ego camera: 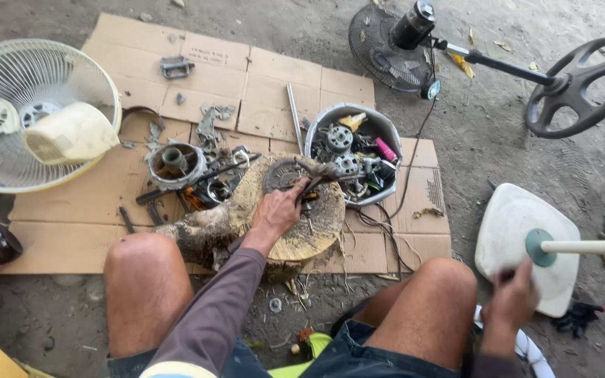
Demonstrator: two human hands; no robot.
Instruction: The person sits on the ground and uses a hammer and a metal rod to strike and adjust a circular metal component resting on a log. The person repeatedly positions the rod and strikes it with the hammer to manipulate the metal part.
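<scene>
My left hand (276,211) reaches over a round wooden stump (320,225) set on flattened cardboard (274,84). Its fingers pinch a dark, rusty metal part (318,173) at the stump's far edge, beside a round black motor piece (280,175). My right hand (512,302) is low at the right, past my right knee, blurred. It is curled around a small dark object (503,276) and touches the near edge of a white square fan base (509,227) with a white pole (589,246).
A grey bowl (381,127) of motor parts stands behind the stump. A metal motor housing (175,162) and loose scraps lie left of it. A white fan grille (5,164) with a cream cover (71,133) sits far left. A black fan (386,49) with a round base (582,84) lies at the back right.
</scene>
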